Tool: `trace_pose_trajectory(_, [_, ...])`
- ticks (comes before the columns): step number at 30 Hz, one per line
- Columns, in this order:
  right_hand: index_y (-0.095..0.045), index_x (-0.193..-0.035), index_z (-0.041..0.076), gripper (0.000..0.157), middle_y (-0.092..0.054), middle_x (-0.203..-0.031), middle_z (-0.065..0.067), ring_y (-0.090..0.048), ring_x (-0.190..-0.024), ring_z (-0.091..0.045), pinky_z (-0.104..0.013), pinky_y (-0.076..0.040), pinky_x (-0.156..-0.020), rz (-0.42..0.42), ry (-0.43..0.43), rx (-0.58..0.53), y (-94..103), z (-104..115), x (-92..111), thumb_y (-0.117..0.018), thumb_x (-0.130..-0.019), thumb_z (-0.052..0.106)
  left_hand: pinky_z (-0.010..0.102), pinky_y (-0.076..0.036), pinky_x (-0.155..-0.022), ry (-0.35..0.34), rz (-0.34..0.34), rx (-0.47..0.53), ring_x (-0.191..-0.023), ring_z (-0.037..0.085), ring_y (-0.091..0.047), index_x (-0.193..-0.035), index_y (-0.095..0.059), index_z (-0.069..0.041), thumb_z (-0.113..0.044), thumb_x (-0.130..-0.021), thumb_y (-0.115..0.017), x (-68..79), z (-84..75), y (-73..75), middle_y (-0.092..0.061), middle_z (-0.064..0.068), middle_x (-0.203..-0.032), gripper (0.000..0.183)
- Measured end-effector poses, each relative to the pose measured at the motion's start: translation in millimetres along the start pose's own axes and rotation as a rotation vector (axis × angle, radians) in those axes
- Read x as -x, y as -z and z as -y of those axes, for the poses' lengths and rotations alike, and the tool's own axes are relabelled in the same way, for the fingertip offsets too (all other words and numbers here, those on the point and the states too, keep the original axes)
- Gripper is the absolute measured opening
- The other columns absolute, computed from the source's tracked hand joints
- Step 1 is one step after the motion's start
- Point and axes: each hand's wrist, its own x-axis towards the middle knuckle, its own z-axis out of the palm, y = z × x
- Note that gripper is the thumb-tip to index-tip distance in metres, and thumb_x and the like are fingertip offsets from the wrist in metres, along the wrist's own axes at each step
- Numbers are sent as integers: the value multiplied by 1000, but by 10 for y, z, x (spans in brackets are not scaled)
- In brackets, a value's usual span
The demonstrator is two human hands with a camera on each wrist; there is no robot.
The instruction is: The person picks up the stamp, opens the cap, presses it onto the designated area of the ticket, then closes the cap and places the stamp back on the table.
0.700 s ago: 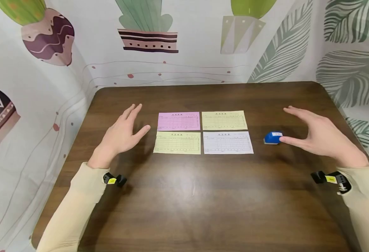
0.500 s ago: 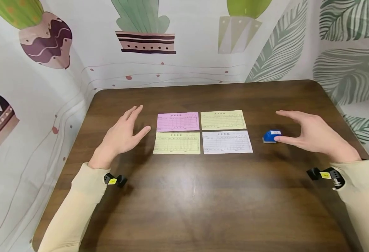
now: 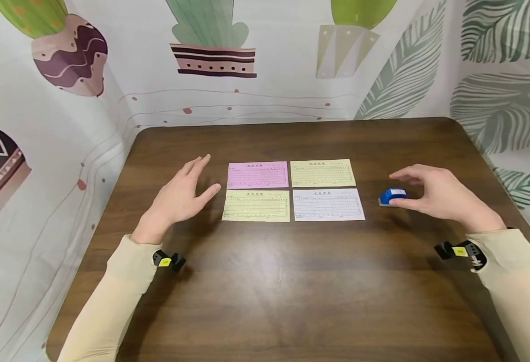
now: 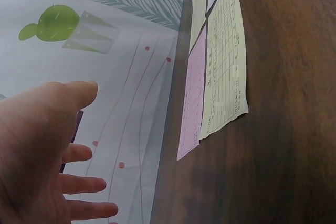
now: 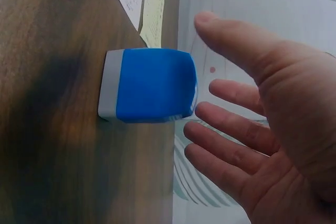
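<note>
A blue self-inking stamp (image 3: 386, 196) with a grey base stands on the table, right of the paper slips. My right hand (image 3: 446, 193) hovers beside it, thumb and fingers spread. In the right wrist view a gap shows between the stamp (image 5: 155, 85) and the right hand (image 5: 273, 114). To the left of the slips, my left hand (image 3: 174, 201) is held above the table with straight fingers, holding nothing. Printed slips lie in two rows: a pink slip (image 3: 257, 176) and a yellow slip (image 3: 322, 174) behind, another yellow slip (image 3: 256, 207) and a white slip (image 3: 328, 206) in front.
The brown wooden table (image 3: 278, 301) has rounded far corners. A white curtain (image 3: 287, 45) printed with cacti and leaves hangs behind it and along the sides. Each wrist wears a black strap with a small camera.
My right hand has moved left and slightly down towards the stamp, its fingers drawing in and curving more. The left hand has barely shifted; stamp and slips lie where they were.
</note>
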Motion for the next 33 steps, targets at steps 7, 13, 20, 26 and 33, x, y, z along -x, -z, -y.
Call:
trace_pose_trajectory(7, [-73, -127, 6, 56, -77, -121, -17, -77, -101, -34, -55, -64, -90, 83, -22, -16, -65, 9, -45, -96, -77, 13, 69, -43, -116, 0, 11, 6, -158, 43, -36, -172, -20, -21, -59, -106, -52, 3, -51, -10, -28, 18, -175, 82])
trace_pose_trajectory(13, [-77, -121, 9, 46, -79, -113, -13, -70, -88, -21, -40, -63, -79, 127, 3, 41, -105, 25, -93, -95, -79, 12, 69, -43, -117, -10, 12, 7, -158, 42, -37, -172, -19, -23, -57, -106, -53, -5, -66, -4, -30, 18, -174, 81])
trace_pose_trajectory(20, [-77, -119, 7, 37, -78, -111, -19, -71, -88, -26, -53, -65, -82, 168, -13, 44, -100, 81, -136, -89, -84, 8, 69, -42, -117, -5, 23, 9, -157, 42, -37, -172, -20, -23, -57, -106, -53, 19, -49, 1, -30, 18, -174, 81])
trace_pose_trajectory(26, [-78, -118, 8, 35, -79, -108, -15, -68, -85, -22, -40, -61, -74, 169, -23, 65, -58, 116, -157, -89, -84, 9, 68, -41, -119, -11, 19, 13, -157, 42, -37, -172, -21, -23, -56, -106, -53, 17, -40, -18, -30, 18, -174, 80])
trace_pose_trajectory(33, [-79, -115, 10, 36, -80, -103, -12, -65, -80, -19, -29, -55, -67, 91, 5, 69, 53, 153, -182, -91, -81, 7, 68, -43, -117, -12, 11, 22, -157, 41, -38, -171, -23, -24, -57, -105, -54, -1, -43, -38, -31, 17, -173, 80])
